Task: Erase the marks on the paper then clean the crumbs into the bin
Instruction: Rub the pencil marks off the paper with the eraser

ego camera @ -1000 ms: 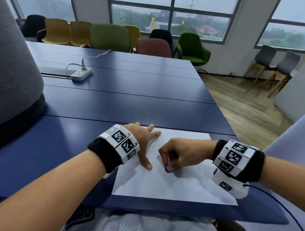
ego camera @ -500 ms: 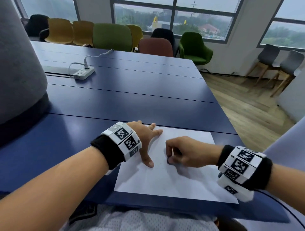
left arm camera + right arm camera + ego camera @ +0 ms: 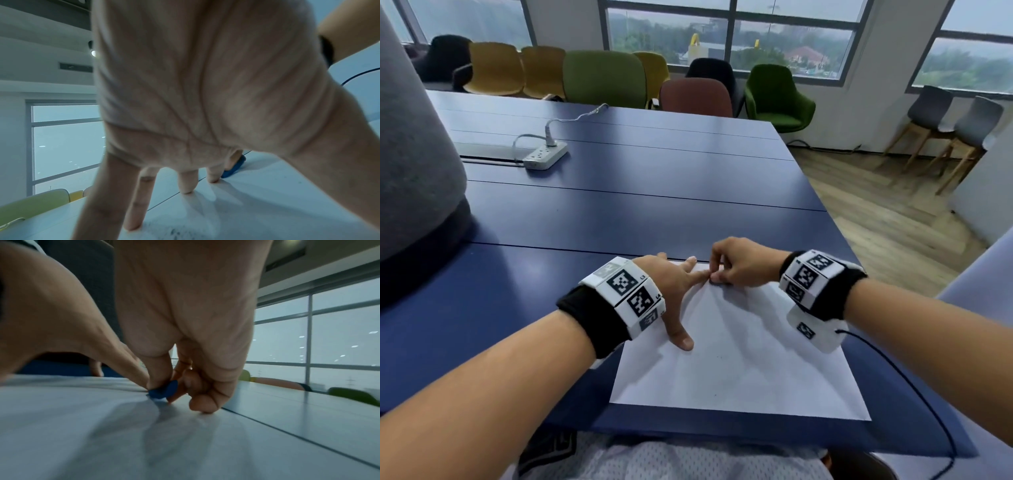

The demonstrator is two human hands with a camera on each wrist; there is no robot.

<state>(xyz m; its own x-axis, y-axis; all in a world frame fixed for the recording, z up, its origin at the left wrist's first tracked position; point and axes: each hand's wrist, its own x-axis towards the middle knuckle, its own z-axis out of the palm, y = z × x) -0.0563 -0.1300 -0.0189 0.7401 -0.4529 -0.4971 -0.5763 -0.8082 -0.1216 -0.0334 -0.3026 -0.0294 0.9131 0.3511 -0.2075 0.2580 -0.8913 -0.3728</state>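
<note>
White paper (image 3: 739, 370) lies at near edge of blue table (image 3: 619, 205). Left hand (image 3: 671, 291), fingers spread flat, presses paper's left side. Right hand (image 3: 739, 265) pinches small blue eraser (image 3: 163, 390) against paper's far edge, beside left fingertips (image 3: 186, 189).
</note>
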